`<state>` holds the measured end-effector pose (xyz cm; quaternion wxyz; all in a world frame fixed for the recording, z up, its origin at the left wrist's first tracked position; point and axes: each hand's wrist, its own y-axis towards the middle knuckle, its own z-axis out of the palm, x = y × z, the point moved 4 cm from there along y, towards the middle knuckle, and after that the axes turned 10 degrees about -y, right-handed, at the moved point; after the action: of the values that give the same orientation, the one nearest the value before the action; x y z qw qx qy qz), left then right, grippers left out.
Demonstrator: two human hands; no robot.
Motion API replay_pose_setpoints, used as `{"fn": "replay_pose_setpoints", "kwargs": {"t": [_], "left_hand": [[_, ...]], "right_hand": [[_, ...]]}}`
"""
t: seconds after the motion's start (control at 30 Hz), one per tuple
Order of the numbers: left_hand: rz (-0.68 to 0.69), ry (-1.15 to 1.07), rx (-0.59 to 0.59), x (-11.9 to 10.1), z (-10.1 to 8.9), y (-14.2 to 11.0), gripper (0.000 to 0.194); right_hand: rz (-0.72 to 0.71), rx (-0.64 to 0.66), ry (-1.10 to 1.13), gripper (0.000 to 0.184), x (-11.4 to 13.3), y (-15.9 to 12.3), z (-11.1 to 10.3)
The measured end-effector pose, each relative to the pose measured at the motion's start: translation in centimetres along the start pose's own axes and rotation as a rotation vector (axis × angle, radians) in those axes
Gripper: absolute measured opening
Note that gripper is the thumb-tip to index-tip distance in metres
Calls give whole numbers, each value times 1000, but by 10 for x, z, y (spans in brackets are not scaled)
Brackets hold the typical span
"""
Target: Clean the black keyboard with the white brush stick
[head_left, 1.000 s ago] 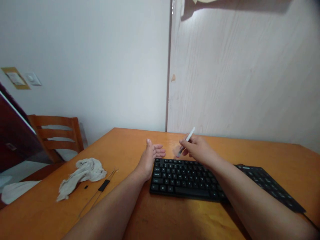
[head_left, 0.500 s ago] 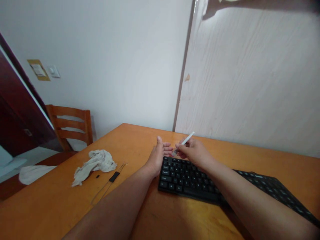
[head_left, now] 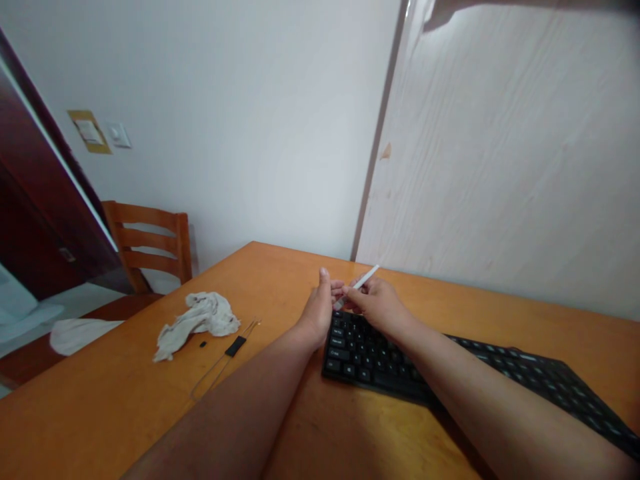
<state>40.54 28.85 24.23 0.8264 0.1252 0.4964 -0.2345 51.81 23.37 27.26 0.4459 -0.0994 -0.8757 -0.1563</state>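
Observation:
My right hand [head_left: 377, 305] pinches a slim white stylus [head_left: 361, 280] between its fingers, above the far edge of a black keyboard [head_left: 370, 357]. My left hand [head_left: 319, 313] stands on its edge with the thumb up, its fingers reaching to the stylus's lower end and my right fingers. I cannot tell whether they touch it. My forearms hide the keyboard's near right part and part of a second, flatter black keyboard [head_left: 545, 377].
The orange wooden table [head_left: 280, 267] meets a pale wood-grain door [head_left: 500, 167] at the back. To the left lie a crumpled grey-white cloth [head_left: 200, 322], a thin wire with a black block [head_left: 235, 347] and a small black piece [head_left: 203, 344]. A wooden chair [head_left: 150, 243] stands beyond the table's left edge.
My hands have come closer, with the left fingers now at the stylus's lower end. The stylus has tilted lower. The whole view has shifted, so the table items appear further right and higher.

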Motion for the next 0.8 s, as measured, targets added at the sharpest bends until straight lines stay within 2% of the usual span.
{"fn": "replay_pose_setpoints", "kwargs": {"t": [0.2,0.5,0.8], "left_hand": [[-40,59,-5,2,-3,1,84],[-65,106,-5,0,-2,0,87],[-69,142,7,-2,-4,-1,88]], "right_hand": [[-1,15,-84,20,-9,-2,-6],[27,65,-187,14,-7,-6,-22],[18,38,-224,10,-13,-10,-36]]}}
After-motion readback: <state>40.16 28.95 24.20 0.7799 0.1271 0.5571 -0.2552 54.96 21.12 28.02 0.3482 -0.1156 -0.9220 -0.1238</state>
